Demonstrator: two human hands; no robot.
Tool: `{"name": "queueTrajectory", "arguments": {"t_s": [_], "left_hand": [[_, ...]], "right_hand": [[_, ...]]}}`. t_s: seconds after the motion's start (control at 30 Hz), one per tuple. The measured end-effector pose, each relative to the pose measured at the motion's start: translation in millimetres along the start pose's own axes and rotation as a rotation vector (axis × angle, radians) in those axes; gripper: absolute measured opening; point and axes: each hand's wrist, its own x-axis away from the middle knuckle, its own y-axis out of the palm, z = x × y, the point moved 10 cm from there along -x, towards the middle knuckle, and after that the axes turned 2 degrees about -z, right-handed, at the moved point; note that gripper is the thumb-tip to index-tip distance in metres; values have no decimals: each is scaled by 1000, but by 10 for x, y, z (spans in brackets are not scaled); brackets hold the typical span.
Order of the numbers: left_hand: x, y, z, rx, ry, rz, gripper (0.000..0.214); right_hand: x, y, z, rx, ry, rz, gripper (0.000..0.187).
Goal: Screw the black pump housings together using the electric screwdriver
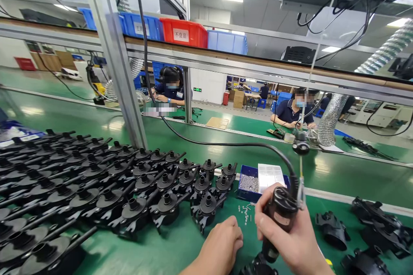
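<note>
My right hand [290, 236] is wrapped round a black corded electric screwdriver [280, 217], held upright. Its lower end is just above a black plastic part [258, 266] at the bottom edge, mostly cut off; I cannot tell if they touch. My left hand [222, 240] lies to the left with its fingers curled together. Whatever those fingers may pinch is too small or hidden. Just beyond it, small loose screws [247, 212] are scattered on the green bench. Behind them stands a blue bin [241, 193] of small metal pieces, with a white box [270, 176] in it.
Rows of black round housings [132, 208] with spouts fill the bench's left side. More black plastic parts [332, 228] lie at the right. The screwdriver's cable [209, 142] loops across from an aluminium post [112, 51]. Two people [172, 88] sit at the facing bench.
</note>
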Motion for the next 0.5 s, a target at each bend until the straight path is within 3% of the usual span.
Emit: {"name": "queueTrajectory", "arguments": {"t_s": [0.2, 0.3, 0.4, 0.5], "left_hand": [[-8, 30, 16, -46, -23, -15, 26], [-15, 138, -2, 329, -24, -48, 12], [1, 418, -67, 740, -128, -221, 36], [60, 595, -35, 874, -169, -377, 48]], "right_hand": [[59, -40, -137, -244, 17, 34, 35], [49, 3, -74, -295, 46, -21, 38], [46, 38, -48, -297, 47, -78, 37], [65, 83, -31, -322, 72, -136, 39]]}}
